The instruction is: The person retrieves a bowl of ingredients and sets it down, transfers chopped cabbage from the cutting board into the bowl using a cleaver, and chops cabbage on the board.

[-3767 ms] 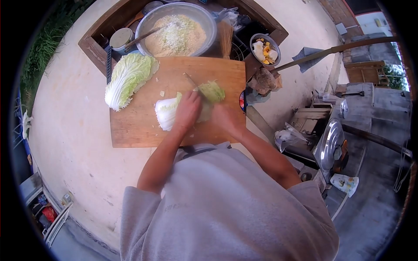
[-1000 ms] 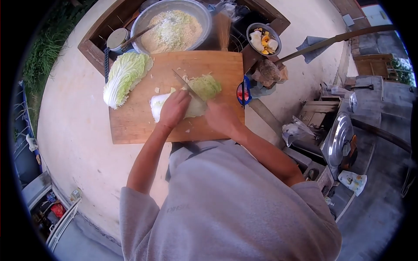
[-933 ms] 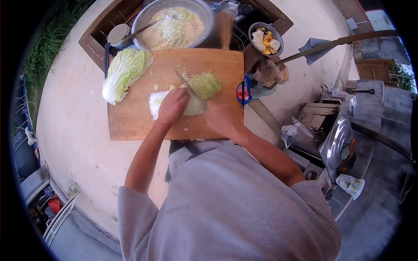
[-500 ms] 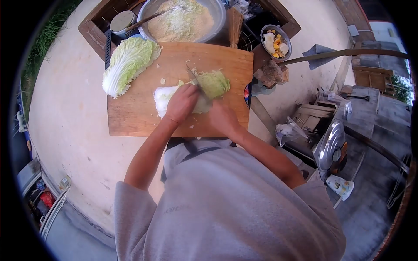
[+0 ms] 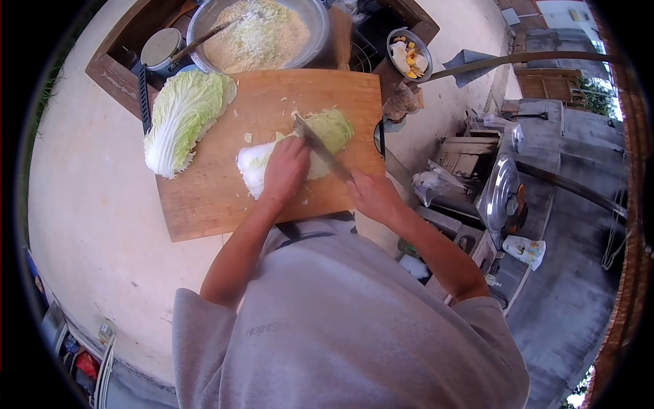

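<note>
On a wooden cutting board (image 5: pixel 204 204) lies a piece of napa cabbage (image 5: pixel 252 167), white at its left end. My left hand (image 5: pixel 287 167) presses down on it, fingers curled over the leaves. My right hand (image 5: pixel 375 196) is closed round the handle of a knife (image 5: pixel 321 150). The blade slants up and left, close beside my left fingertips. Shredded cabbage (image 5: pixel 332 129) is heaped just right of the blade. Another large piece of napa cabbage (image 5: pixel 187 119) rests across the board's upper left edge, away from both hands.
Behind the board stands a big metal basin (image 5: pixel 317 34) with crumbly pale meal, chopped greens and a stick. A lidded tub (image 5: pixel 161 48) is to its left. A small bowl (image 5: pixel 424 51) of yellow and white pieces sits at upper right, near a straw brush (image 5: pixel 340 37). A metal lid (image 5: pixel 501 194) leans farther right.
My right hand has shifted right and slightly down, and the knife blade now shows more plainly. My left hand stays on the cabbage. The whole view has tilted and slid somewhat.
</note>
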The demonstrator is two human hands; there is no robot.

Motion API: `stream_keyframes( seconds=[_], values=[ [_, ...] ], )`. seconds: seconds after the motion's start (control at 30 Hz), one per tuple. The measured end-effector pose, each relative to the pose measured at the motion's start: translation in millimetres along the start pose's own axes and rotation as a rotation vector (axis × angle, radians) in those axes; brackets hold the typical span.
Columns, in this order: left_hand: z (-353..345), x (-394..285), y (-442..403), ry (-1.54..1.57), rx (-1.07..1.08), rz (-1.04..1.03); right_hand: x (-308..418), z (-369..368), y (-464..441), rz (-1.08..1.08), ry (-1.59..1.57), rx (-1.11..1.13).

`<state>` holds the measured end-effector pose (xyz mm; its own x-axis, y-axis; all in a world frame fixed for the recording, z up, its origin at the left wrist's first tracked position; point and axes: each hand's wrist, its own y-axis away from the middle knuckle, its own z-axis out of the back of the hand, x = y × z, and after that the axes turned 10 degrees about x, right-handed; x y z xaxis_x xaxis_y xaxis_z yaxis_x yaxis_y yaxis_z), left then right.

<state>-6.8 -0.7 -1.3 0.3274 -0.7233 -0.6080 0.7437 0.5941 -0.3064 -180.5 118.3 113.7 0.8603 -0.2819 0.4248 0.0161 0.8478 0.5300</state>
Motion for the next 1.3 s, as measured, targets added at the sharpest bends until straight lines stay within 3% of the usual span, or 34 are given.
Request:
stream_keyframes(
  seconds=[0.1,0.2,0.3,0.6,0.77,0.97,1.2,1.3],
  values=[
    [-2.0,2.7,0.2,0.041,0.004,0.024,4.3,-16.4,-9.8,-0.02,0.022,-0.002],
    [0.1,0.4,0.7,0.054,0.018,0.066,-6.6,-58.7,-49.1,0.077,0.041,-0.199],
    [-2.4,4.0,1.7,0.066,0.006,0.036,-0.5,-60.6,-64.3,0.028,0.034,-0.219],
    [-1.7,-0.2,-0.7,0.067,-0.049,0.054,15.2,6.3,-8.4,-0.003,-0.024,-0.002],
    [-3.6,-1.3,-1.0,0.059,-0.018,0.06,-8.4,-64.4,-52.7,0.017,-0.046,-0.168],
    [-5.3,1.0,-3.2,0.075,-0.042,0.052,-10.9,-54.9,-58.2,0.077,-0.055,-0.28],
    [-4.8,-0.1,-0.4,0.094,-0.071,0.053,11.5,-5.3,2.3,-0.033,-0.053,0.017],
    [-3.8,0.9,0.6,0.089,-0.027,0.08,1.0,-33.4,-16.0,-0.021,-0.069,-0.049]
  ],
)
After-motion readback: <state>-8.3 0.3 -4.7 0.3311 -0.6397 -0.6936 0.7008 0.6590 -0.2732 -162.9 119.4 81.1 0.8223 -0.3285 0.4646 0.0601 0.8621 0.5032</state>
